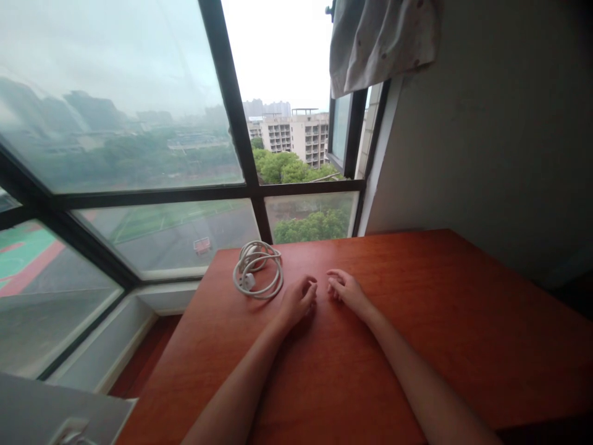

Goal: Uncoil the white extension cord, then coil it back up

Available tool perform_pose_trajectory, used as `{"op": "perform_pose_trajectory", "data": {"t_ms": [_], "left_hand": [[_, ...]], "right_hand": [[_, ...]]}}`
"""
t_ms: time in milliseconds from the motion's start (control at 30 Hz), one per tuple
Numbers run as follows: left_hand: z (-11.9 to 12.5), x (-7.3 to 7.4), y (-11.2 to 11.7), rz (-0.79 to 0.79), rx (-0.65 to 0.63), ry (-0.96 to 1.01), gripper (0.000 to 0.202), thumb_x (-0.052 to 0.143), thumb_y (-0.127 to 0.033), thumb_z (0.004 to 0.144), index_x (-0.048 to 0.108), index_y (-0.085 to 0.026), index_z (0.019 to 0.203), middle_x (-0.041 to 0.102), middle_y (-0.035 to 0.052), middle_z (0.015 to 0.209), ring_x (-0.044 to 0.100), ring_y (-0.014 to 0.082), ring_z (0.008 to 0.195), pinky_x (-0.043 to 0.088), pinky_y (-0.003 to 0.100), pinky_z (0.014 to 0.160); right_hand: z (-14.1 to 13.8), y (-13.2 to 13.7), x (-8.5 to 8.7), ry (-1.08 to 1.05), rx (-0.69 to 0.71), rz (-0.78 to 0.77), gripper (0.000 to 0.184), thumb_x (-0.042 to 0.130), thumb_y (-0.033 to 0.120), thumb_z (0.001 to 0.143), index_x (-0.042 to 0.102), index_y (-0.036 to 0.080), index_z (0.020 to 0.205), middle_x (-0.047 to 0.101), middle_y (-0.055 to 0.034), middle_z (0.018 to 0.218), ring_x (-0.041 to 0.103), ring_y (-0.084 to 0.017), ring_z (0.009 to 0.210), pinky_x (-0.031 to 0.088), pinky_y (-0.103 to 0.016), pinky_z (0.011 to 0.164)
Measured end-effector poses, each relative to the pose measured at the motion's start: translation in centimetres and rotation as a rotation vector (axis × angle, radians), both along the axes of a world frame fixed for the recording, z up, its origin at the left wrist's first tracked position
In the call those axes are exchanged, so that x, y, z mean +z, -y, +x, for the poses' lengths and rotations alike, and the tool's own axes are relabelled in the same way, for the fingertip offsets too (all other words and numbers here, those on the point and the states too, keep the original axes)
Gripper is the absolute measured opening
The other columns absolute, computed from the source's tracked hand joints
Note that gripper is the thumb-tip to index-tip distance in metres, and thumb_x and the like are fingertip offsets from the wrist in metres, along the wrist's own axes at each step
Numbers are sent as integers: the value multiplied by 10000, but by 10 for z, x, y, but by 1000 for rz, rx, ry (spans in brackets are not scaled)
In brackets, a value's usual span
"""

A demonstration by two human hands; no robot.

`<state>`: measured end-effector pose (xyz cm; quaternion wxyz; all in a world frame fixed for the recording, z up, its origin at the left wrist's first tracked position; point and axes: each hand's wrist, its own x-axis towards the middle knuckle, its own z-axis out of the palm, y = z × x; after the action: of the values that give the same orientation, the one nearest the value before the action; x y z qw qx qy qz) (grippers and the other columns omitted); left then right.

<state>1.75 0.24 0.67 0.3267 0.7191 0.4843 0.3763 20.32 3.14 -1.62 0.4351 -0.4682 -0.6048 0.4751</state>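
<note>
A coiled pale grey power cord [280, 278] lies near the table's far left corner, with a white plug or socket end [249, 282] inside its loops. Just right of the coil, my left hand [299, 301] rests over the table, its fingers loosely curled and apart, with nothing seen in them. Facing it across a small gap is my right hand [345, 289], fingers loosely bent and thumb apart, holding nothing visible. Neither hand touches the cord. Both forearms reach in from the near edge.
The reddish-brown wooden table [445, 309] stands against dark-framed windows [152, 199], one pane swung outward. A light spotted cloth [384, 43] hangs at the upper right, beside a wall [482, 142]. Left of the table are a low sill and a strip of floor [146, 355].
</note>
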Motion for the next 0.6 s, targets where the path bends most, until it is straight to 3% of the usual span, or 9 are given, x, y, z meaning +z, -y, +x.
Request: {"op": "perform_pose_trajectory", "data": {"t_ms": [167, 333, 467, 600], "left_hand": [[2, 8, 6, 109, 20, -179, 239, 436, -332, 932, 589, -191, 1051, 673, 18, 761, 603, 144, 657, 429, 239, 621], [3, 16, 14, 276, 63, -498, 233, 392, -267, 948, 572, -199, 1080, 686, 68, 916, 632, 181, 776, 438, 270, 692], [-1, 18, 13, 258, 120, -726, 214, 371, -271, 955, 554, -198, 1038, 678, 77, 937, 635, 201, 781, 420, 281, 664], [-6, 18, 9, 219, 71, -781, 196, 398, -293, 950, 550, -205, 1037, 682, 66, 946, 636, 201, 801, 416, 283, 679]], "right_hand": [[0, 5, 5, 210, -5, 82, 380, 477, 362, 860, 589, 143, 1149, 646, 3, 646, 607, -150, 571, 468, -253, 564], [-3, 13, 15, 515, -20, 267, 343, 493, 283, 874, 650, 166, 1155, 720, -83, 867, 656, -214, 824, 476, -304, 787], [-5, 15, 17, 573, -9, 269, 354, 489, 274, 892, 639, 161, 1193, 727, -90, 937, 657, -216, 873, 468, -295, 822], [-5, 15, 18, 588, -13, 263, 350, 499, 260, 893, 633, 162, 1202, 729, -81, 969, 655, -200, 907, 462, -273, 837]]}}
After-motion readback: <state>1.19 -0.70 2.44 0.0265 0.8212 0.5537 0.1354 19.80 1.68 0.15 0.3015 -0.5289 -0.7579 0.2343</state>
